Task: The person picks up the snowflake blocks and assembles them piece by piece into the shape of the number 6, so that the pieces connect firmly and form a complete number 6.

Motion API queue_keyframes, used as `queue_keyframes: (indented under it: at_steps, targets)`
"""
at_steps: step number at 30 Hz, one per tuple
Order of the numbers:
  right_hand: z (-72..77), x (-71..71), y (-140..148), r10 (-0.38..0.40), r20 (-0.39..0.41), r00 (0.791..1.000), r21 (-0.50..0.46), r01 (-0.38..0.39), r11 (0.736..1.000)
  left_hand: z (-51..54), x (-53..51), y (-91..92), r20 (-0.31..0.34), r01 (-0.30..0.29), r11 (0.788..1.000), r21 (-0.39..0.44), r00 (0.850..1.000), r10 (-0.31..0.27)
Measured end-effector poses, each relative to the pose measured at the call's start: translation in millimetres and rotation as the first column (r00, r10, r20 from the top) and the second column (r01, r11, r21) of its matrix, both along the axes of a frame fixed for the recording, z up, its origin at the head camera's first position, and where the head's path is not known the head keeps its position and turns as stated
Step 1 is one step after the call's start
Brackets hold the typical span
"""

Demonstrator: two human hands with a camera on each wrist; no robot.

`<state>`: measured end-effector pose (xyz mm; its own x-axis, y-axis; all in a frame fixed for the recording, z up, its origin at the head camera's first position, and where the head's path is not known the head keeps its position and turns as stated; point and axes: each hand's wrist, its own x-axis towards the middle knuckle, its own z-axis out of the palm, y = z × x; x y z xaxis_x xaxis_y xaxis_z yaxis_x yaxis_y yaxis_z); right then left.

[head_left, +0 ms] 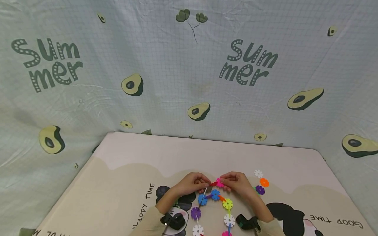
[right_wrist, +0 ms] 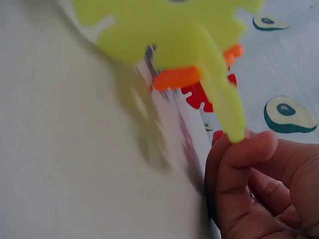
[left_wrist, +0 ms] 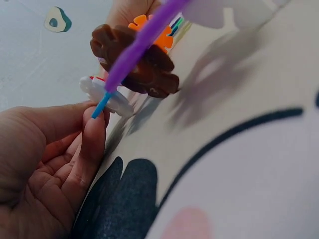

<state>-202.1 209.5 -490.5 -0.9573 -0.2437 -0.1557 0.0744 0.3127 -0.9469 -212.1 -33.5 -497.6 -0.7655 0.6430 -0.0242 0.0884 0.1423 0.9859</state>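
Observation:
A looped chain of colourful notched flower-shaped plastic discs lies before me in the head view, with a purple disc [head_left: 196, 213], a blue disc [head_left: 215, 195] and a yellow disc [head_left: 227, 204]. At its far end my left hand [head_left: 192, 183] pinches the chain beside a red disc [head_left: 213, 184]; which disc sits between its fingertips is partly hidden. My right hand [head_left: 237, 183] pinches a pink disc [head_left: 219, 182] joined to the red one. A brown disc [left_wrist: 154, 74] hangs near the left fingers in the left wrist view. Another yellow disc [right_wrist: 164, 35] fills the top of the right wrist view.
Right of the right hand lie loose discs: white [head_left: 258, 173], orange [head_left: 264, 182] and purple [head_left: 260, 190]. Panda drawings and lettering are printed on the table mat [head_left: 133, 147]. A cloth curtain [head_left: 165, 65] with avocado prints stands behind the table.

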Motion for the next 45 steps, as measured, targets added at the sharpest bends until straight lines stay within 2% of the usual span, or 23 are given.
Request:
queue_keyframes:
  at_steps: [8,11,16,19,23,26,29,32,35,38,41,45]
  targets:
    - [1.5,1.1,-3,0.051,-0.081,0.995,-0.013,-0.052,0.999,1.2,0.3,2.3,-0.023,-0.012,1.000,-0.014,1.000,0.012]
    - [2.0,0.2,-1,0.069,-0.080,0.994,-0.020,-0.070,0.997,0.9,-0.8,2.6,-0.034,-0.017,1.000,-0.019,0.999,0.016]
    - [4.9,-2.4,8,0.121,-0.078,0.990,-0.009,-0.123,0.992,0.2,-2.1,-0.1,-0.002,-0.023,1.000,0.009,1.000,0.023]
    - [7.7,-4.2,17,0.123,-0.095,0.988,0.007,-0.123,0.992,-1.3,-2.2,-1.0,0.002,-0.025,1.000,0.011,1.000,0.025]
    - [13.0,-5.8,31,0.088,-0.105,0.991,0.041,-0.084,0.996,-1.6,-1.3,-0.5,-0.039,-0.046,0.998,-0.051,0.998,0.044]
    - [18.2,-6.2,43,0.065,-0.119,0.991,0.085,-0.055,0.995,-1.2,-1.0,0.5,-0.109,-0.089,0.988,-0.124,0.991,0.076]
    - [21.8,-5.9,55,0.083,-0.135,0.987,0.124,-0.066,0.990,-1.7,-1.5,1.4,-0.172,-0.124,0.978,-0.168,0.980,0.095]
    - [24.2,-5.2,68,0.154,-0.143,0.978,0.182,-0.127,0.975,-2.9,-2.0,2.2,-0.195,-0.134,0.975,-0.177,0.976,0.099]
    - [26.6,-4.5,78,0.247,-0.140,0.959,0.223,-0.213,0.951,-3.8,-1.9,3.0,-0.183,-0.149,0.975,-0.165,0.976,0.118]
    - [28.9,-3.8,86,0.318,-0.134,0.939,0.229,-0.283,0.931,-3.9,-1.9,5.1,-0.166,-0.176,0.972,-0.153,0.975,0.151]
    - [29.6,-2.3,91,0.356,-0.146,0.923,0.232,-0.318,0.919,-2.7,-2.5,8.4,-0.164,-0.204,0.964,-0.168,0.971,0.177]
    - [27.6,0.7,94,0.412,-0.207,0.887,0.254,-0.358,0.899,1.5,-2.3,10.5,-0.163,-0.176,0.964,-0.201,0.976,0.144]
